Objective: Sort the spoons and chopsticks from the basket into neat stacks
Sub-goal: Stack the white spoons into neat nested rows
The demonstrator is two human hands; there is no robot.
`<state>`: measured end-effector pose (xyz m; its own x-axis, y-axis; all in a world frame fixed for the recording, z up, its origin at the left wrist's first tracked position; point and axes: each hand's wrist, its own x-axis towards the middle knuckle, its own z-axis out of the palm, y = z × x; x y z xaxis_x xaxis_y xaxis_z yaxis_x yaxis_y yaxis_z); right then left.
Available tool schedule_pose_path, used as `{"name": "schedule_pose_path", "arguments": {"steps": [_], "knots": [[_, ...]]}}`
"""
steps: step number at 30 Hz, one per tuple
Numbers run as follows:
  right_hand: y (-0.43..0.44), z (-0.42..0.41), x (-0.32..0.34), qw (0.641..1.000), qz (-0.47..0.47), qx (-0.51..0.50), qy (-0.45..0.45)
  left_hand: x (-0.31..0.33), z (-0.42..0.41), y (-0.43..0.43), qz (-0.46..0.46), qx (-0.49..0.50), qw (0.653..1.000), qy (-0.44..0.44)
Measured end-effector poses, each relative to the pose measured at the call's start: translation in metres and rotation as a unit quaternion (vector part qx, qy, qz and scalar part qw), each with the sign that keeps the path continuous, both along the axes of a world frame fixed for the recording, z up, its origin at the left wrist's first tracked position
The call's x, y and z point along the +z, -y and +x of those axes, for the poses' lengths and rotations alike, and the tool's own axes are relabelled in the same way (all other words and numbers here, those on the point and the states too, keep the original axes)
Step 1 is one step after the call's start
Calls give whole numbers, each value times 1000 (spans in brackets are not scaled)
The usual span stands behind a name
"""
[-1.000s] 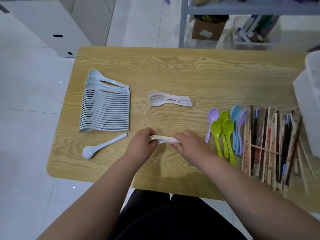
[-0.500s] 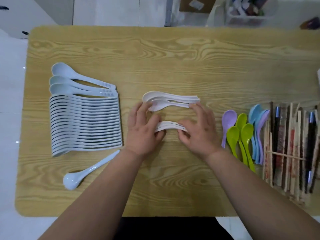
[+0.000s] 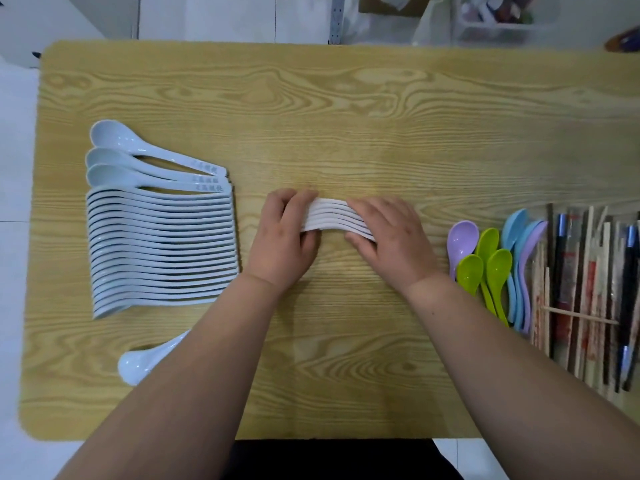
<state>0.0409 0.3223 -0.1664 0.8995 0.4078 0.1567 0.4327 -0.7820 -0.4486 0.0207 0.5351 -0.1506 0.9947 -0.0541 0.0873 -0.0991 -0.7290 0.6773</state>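
Head view; hands (image 3: 281, 244) (image 3: 393, 237) round white spoons (image 3: 333, 215)

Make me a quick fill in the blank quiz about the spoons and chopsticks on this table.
The spoon bundle gripped by the left hand and right hand is ___ in colour.
The long row of pale blue spoons lies on the person's ___ side.
Beside the coloured spoons, at the table's right end, lie the ___.
Missing words: white; left; chopsticks.
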Motion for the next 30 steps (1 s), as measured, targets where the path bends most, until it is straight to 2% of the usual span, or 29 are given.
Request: {"name": "schedule_pose_path", "arguments": {"steps": [5, 12, 25, 30], "knots": [[-1, -9, -8, 998, -18, -56, 12, -4, -4, 1, 39, -3, 999, 19], [-3, -9, -10, 998, -21, -61, 26, -9, -3, 4, 57, 18, 997, 50], [-3, -10, -17, 997, -16, -60, 55, -6, -7, 4, 65, 32, 997, 15], [1, -11, -12, 999, -41, -33, 6, 1, -6, -2, 95, -10, 995, 0]]}}
